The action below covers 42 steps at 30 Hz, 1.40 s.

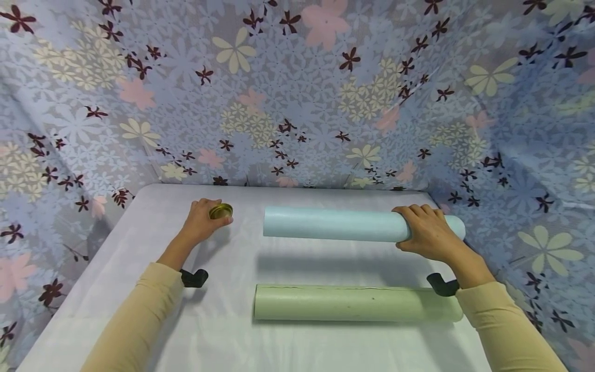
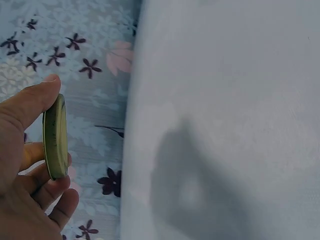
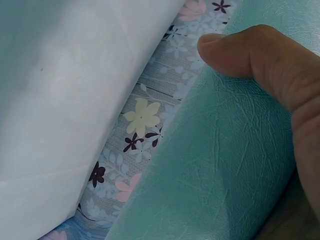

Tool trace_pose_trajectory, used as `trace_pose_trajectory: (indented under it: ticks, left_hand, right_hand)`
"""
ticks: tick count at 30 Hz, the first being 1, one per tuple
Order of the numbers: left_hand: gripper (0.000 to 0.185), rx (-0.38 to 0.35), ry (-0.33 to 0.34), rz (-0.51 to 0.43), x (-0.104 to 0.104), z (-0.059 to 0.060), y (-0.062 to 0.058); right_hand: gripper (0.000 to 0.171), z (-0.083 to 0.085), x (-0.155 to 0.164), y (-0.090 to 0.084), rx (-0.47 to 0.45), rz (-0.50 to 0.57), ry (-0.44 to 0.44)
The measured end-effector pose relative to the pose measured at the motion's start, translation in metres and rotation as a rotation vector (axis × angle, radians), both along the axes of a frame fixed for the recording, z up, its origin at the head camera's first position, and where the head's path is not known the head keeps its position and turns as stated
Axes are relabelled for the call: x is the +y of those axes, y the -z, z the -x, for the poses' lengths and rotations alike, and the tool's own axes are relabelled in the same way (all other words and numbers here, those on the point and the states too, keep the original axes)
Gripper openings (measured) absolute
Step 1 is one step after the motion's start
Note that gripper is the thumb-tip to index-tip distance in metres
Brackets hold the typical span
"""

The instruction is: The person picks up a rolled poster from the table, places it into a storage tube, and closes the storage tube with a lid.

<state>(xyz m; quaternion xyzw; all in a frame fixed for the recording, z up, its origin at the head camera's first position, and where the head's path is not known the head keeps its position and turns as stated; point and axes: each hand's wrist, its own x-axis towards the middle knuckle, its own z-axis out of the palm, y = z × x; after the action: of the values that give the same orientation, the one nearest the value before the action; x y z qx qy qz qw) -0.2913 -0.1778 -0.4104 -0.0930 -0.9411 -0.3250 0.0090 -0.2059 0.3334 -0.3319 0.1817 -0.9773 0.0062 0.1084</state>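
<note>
From the head view, the left hand (image 1: pixel 201 221) holds a small brass-coloured lid (image 1: pixel 220 211) at the far left of the white worktop (image 1: pixel 223 336), its grip closed round the lid's rim, while the right hand (image 1: pixel 427 232) lies over the right end of a pale blue roll (image 1: pixel 334 224), fingers curled across its top. A green roll (image 1: pixel 353 303) lies nearer the person, parallel to the blue one and well apart from it, untouched. The left wrist view shows the lid (image 2: pixel 55 137) edge-on, pinched between thumb and fingertips (image 2: pixel 50 190) and clear of the worktop, with flowered cloth (image 2: pixel 95 65) behind. The right wrist view shows the thumb (image 3: pixel 240 50) pressed on the blue roll (image 3: pixel 210 170), which appears raised off the worktop (image 3: pixel 65 100). Judgement: both items are in hand and being lifted or positioned; the next move calls for a steady two-handed carry, keeping the long roll level.
</note>
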Motion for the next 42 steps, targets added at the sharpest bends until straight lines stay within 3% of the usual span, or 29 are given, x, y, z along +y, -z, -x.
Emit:
trace_pose_trajectory:
  ticks: [30, 42]
  left_hand:
    - [0.069, 0.039, 0.022, -0.367, 0.014, -0.045, -0.054]
    - [0.064, 0.005, 0.069, -0.529, 0.017, -0.064, -0.061]
  right_hand:
    - [0.075, 0.003, -0.004, -0.007, -0.003, 0.017, -0.010]
    - [0.075, 0.004, -0.005, -0.009, -0.007, 0.025, -0.014]
